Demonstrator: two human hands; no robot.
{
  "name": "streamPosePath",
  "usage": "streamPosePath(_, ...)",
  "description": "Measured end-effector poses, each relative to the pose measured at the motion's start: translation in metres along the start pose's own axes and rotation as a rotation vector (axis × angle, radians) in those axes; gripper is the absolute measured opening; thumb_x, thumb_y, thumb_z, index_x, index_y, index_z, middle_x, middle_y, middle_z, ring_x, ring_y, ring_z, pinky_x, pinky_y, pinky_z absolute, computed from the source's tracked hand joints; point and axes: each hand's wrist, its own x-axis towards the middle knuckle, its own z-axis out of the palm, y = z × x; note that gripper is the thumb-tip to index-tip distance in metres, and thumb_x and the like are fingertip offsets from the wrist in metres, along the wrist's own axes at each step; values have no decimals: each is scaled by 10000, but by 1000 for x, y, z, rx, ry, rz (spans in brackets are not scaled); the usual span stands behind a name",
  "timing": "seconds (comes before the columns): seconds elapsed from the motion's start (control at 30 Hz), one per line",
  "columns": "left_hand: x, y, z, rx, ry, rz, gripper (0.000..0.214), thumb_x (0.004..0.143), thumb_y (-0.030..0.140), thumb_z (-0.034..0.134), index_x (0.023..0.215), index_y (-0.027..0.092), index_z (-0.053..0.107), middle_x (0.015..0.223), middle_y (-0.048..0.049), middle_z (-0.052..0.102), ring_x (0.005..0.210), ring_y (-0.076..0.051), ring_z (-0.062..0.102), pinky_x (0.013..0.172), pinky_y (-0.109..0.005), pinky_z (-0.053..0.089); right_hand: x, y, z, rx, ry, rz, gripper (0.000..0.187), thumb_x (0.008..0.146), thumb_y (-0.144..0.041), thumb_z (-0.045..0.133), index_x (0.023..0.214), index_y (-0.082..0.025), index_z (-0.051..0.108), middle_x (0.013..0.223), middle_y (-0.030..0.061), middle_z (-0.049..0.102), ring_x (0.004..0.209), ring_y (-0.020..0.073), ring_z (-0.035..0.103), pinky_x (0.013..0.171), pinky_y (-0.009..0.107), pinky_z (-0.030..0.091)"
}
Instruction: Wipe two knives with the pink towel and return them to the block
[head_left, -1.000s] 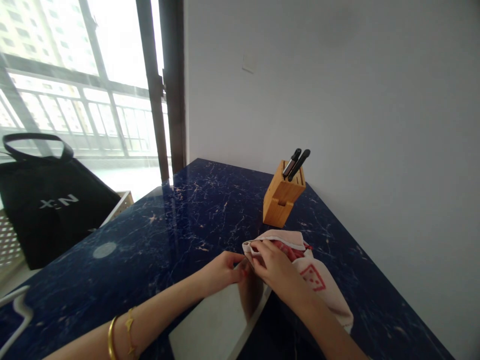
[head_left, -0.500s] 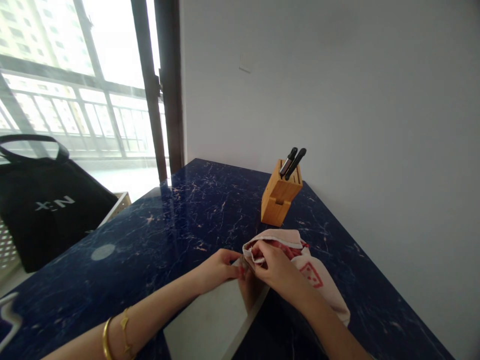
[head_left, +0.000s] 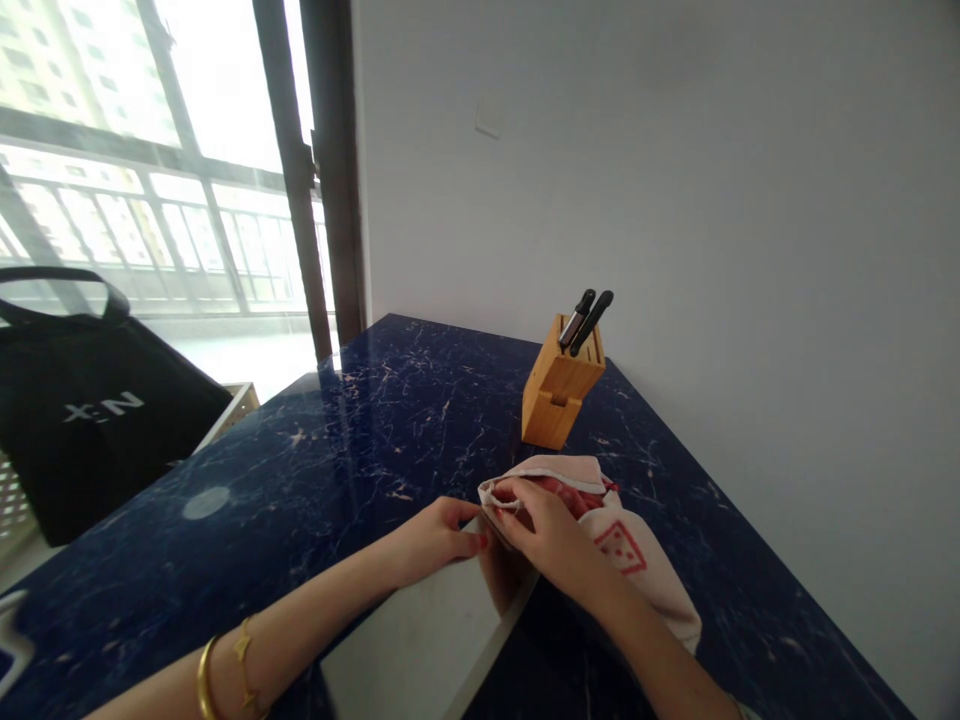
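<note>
A flat panel with a glossy, mirror-like face (head_left: 416,630) leans toward me at the bottom centre, showing pale and brownish reflections. My left hand (head_left: 435,540) grips its far edge, thumb on the shiny face and fingers behind. Beside it, my right hand (head_left: 544,520) is closed on a bunched pink-and-white towel (head_left: 652,575) with a red dotted square, pressing a fold against the panel's far right corner. The rest of the towel drapes onto the dark table behind my right forearm. Some right fingertips are hidden in the cloth.
A wooden knife block (head_left: 559,385) with two black-handled knives stands beyond the towel, near the wall. The blue marbled tabletop (head_left: 360,440) spreads around. At left, a black tote bag (head_left: 105,410) sits beside the table. A white-edged object (head_left: 11,640) shows at the lower left.
My right hand has shifted slightly left with the towel fold, along the panel's far corner. My left hand keeps its grip on the panel. The view has shifted a little.
</note>
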Motion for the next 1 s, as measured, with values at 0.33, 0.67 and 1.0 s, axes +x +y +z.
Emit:
streamPosePath(0.33,2,-4,0,-54,-20,-55,255,668,292,595,846,113,631,651,-3,612,526,-124,518,511,-218,373,5,20,-5,-210,109,159,160,761,-197,495,885,-178,594,858,52,650,777,170,600,701,275,442)
streamPosePath(0.67,5,-9,-3,-178,-19,-79,261,637,282,634,843,122,645,654,-9,634,529,-130,549,529,-224,397,3,26,-11,-112,63,80,260,777,-231,498,1022,-201,580,1000,51,639,940,194,578,825,305,419)
streamPosePath(1.0,3,-8,1,-190,-23,-92,263,639,274,636,846,111,640,652,-17,640,529,-130,553,529,-225,400,8,37,-11,-114,123,130,220,741,-167,500,936,-194,596,956,47,640,903,192,575,821,312,423)
